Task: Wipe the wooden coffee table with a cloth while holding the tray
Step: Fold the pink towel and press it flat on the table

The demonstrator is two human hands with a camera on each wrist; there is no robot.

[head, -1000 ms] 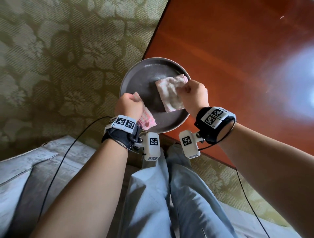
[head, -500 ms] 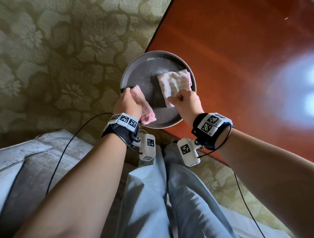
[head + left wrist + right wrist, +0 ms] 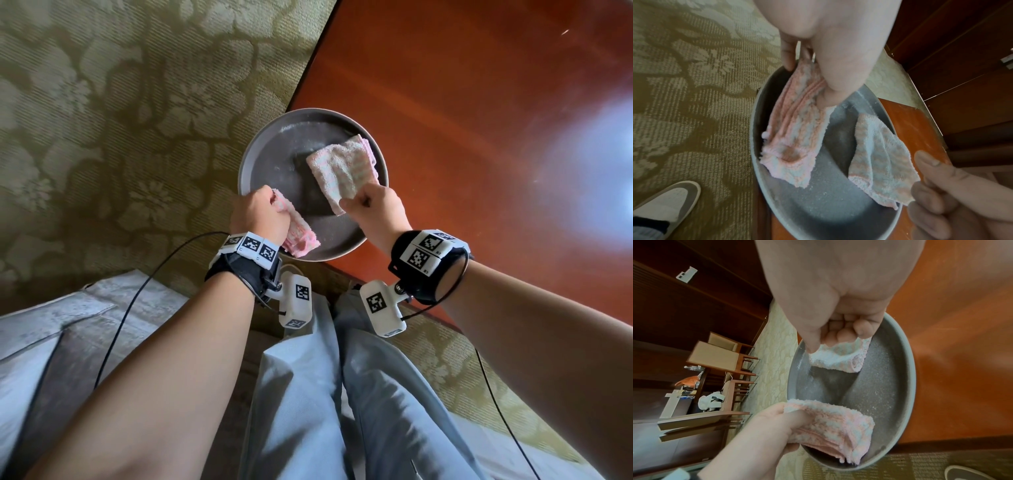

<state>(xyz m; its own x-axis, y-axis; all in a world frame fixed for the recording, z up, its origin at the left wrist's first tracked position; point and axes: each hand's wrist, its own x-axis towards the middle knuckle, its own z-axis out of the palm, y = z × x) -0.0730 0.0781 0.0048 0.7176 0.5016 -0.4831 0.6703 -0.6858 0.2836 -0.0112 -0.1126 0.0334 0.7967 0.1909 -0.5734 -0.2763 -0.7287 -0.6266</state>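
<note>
Right cloth (image 3: 342, 173) farther back; tray (image 3: 267, 161) between hands

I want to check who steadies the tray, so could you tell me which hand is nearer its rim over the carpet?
Left. The left hand grips the tray at that rim with a cloth; the right hand pinches another cloth on the table side.

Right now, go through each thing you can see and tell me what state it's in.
Left hand: grips the tray rim and a folded pink cloth together.
Right hand: pinches a second pink cloth, hanging over the tray.
Round grey tray: overhangs the table corner, dusted with white specks.
Wooden coffee table: glossy, glare at right.
</note>
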